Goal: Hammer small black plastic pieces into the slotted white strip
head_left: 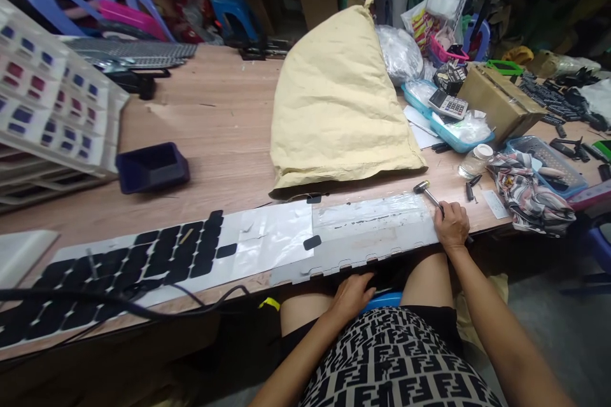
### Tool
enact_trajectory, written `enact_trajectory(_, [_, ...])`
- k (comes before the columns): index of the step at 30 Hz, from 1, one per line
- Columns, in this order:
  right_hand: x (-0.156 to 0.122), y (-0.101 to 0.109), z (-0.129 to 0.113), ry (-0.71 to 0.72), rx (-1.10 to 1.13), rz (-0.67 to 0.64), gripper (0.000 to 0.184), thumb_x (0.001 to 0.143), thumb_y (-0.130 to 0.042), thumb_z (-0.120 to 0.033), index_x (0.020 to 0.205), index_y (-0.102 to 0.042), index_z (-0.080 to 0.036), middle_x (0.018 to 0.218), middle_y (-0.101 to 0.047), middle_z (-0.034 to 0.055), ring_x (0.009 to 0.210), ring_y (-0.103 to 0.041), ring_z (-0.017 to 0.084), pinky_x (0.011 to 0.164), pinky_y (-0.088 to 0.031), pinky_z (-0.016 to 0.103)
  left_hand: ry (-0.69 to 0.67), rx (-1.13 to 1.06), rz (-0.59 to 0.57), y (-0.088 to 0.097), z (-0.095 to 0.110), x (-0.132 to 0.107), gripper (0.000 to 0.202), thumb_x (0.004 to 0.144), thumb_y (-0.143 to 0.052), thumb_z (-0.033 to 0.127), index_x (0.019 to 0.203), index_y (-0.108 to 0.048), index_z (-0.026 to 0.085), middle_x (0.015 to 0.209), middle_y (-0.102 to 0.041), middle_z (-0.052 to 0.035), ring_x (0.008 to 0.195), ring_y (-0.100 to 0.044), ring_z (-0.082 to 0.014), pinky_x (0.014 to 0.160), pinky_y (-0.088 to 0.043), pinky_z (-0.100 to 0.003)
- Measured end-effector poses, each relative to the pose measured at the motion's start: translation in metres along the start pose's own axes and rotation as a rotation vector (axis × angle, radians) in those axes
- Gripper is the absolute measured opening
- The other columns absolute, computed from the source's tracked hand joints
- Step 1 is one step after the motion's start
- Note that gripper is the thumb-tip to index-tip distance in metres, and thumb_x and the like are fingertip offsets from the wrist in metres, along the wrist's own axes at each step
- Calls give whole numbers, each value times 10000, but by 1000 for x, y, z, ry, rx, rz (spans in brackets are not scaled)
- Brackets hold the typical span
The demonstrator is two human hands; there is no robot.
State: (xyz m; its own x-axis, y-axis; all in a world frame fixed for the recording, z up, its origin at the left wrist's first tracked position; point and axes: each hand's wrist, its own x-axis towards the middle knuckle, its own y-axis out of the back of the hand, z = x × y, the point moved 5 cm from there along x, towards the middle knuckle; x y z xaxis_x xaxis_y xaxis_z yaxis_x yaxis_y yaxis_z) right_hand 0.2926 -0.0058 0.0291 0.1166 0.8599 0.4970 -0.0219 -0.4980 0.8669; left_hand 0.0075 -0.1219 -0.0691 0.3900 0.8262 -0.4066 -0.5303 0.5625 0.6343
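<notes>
My right hand (pixel 451 225) is wrapped round the handle of a small hammer (pixel 432 199) at the table's front edge. The hammer's head points away from me, over the right end of a taped white board (pixel 377 238). Below the board's front edge, my left hand (pixel 352 296) rests over my lap with its fingers loosely stretched and nothing seen in them. A white sheet (pixel 274 238) lies left of the board. Several black rounded pieces (pixel 167 245) are laid in rows farther left; a few lie singly near the sheet's right end.
A large cream sack (pixel 346 102) stands behind the board. At left are a dark purple tray (pixel 153 168), a white crate (pixel 52 95) and a black cable (pixel 143 313). To the right stand a jar (pixel 476 162), bundled cloth (pixel 529 194), a calculator (pixel 449 103) and a cardboard box (pixel 499 102).
</notes>
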Motion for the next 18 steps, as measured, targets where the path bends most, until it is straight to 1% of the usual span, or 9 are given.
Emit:
enact_trajectory(2, [0,0,0,0,3,5,241,949,-542,-303,1081,-717,-203,954,-642,82,880,-484,236,754,-315,342,-152,-116,-25,20,26,0,356,857,-660,282,1199,-749,243,1117,-771,-68,992,-722,-231,890,-556,-319])
enact_trajectory(3, [0,0,0,2,7,5,242,950,-538,-304,1080,-717,-203,955,-640,85,879,-482,237,753,-315,344,-227,-186,-15,34,39,4,311,860,-658,308,1144,-770,247,1072,-781,-52,928,-725,-217,846,-561,-308])
enact_trajectory(5, [0,-1,0,3,16,5,247,952,-530,-309,1077,-715,-204,960,-637,90,877,-479,240,751,-315,347,-278,-270,72,69,57,25,264,874,-644,349,1068,-790,246,959,-790,-26,826,-715,-200,787,-554,-301])
enact_trajectory(7, [0,-1,0,4,24,2,248,951,-527,-310,1073,-714,-202,958,-633,94,873,-477,241,748,-316,348,-201,-231,255,109,61,61,261,887,-618,334,1045,-791,219,836,-772,-23,757,-694,-195,757,-535,-301])
enact_trajectory(8, [0,-1,0,5,27,0,247,950,-527,-308,1072,-712,-201,954,-631,94,870,-476,241,747,-317,347,-145,-192,349,129,61,82,257,879,-624,312,1038,-789,195,824,-764,-33,760,-688,-198,762,-525,-301])
enact_trajectory(10, [-1,0,-1,7,29,-3,243,947,-529,-301,1072,-710,-198,946,-628,92,866,-477,238,744,-320,345,-42,-124,513,164,58,122,275,881,-596,248,1073,-772,158,870,-759,-59,825,-686,-206,802,-510,-297])
enact_trajectory(12, [-1,1,-1,6,32,-8,238,944,-535,-293,1075,-709,-197,939,-629,88,865,-480,236,744,-323,342,21,-52,646,191,57,153,288,907,-559,242,1095,-755,145,916,-748,-80,901,-682,-220,861,-496,-305])
enact_trajectory(15, [-2,0,-2,-7,34,-21,232,941,-542,-281,1075,-712,-198,935,-633,86,869,-484,236,752,-331,342,101,38,733,213,58,182,313,933,-554,334,1104,-734,143,1017,-718,-126,998,-665,-266,896,-490,-347])
enact_trajectory(18, [-3,-1,-2,-15,33,-31,232,947,-535,-278,1075,-713,-199,937,-634,86,872,-484,236,759,-334,344,203,99,720,216,60,198,329,897,-608,395,1108,-720,170,1134,-675,-155,1034,-655,-314,877,-496,-396])
